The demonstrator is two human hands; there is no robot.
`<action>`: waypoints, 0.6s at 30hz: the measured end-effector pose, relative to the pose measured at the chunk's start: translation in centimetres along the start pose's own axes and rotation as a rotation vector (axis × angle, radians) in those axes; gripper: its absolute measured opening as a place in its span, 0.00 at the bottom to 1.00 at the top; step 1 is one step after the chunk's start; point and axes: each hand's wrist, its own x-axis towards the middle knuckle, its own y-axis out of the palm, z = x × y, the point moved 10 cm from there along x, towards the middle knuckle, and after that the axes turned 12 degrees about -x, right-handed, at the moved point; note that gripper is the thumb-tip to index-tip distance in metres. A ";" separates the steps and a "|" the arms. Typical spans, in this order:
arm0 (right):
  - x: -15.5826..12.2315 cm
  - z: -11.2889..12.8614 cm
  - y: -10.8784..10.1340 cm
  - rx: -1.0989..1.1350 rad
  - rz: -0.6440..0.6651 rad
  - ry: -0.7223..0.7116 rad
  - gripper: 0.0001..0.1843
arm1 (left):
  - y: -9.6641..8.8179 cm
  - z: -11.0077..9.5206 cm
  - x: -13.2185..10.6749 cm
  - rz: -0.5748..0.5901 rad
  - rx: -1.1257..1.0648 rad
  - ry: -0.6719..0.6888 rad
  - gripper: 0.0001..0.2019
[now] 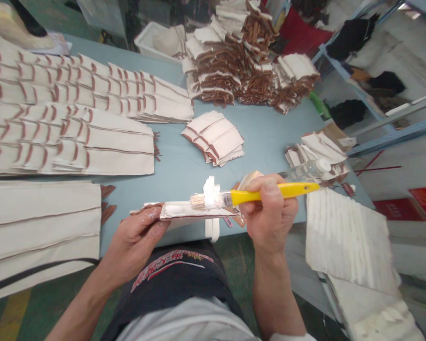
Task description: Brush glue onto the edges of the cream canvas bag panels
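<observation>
My right hand [270, 213] is closed round the yellow handle of a paintbrush [275, 192], whose bristles point left. White paste clings around the ferrule and bristles, and the tip rests on or just above a fabric piece [184, 210]. That piece is cream with a dark brown edge and a white-coated strip along its upper side. My left hand [138, 241] pinches its left end between thumb and fingers; whitish smears show on the fingers. Beyond the brush lies a small fanned stack of cream pieces [215, 135] with brown edges.
Overlapping rows of cream panels [120, 142] cover the left of the blue-grey table [170, 184]. A tall heap of brown-edged bundles [230, 61] and a white bin [156, 42] stand at the back. On the right are a clear bottle [310, 169], a cream padded cloth [348, 232] and shelving [369, 104].
</observation>
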 end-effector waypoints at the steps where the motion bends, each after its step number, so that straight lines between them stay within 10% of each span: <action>1: 0.2 0.0 0.0 0.030 0.007 0.002 0.20 | -0.4 0.3 -0.1 -0.021 -0.022 -0.017 0.13; 10: -0.8 0.4 2.3 0.091 0.138 -0.046 0.19 | -1.2 5.0 -0.8 -0.079 -0.422 -0.346 0.20; 18: -1.6 2.2 4.7 -0.132 0.120 -0.441 0.15 | 1.2 3.0 -0.1 0.032 -0.662 -0.427 0.14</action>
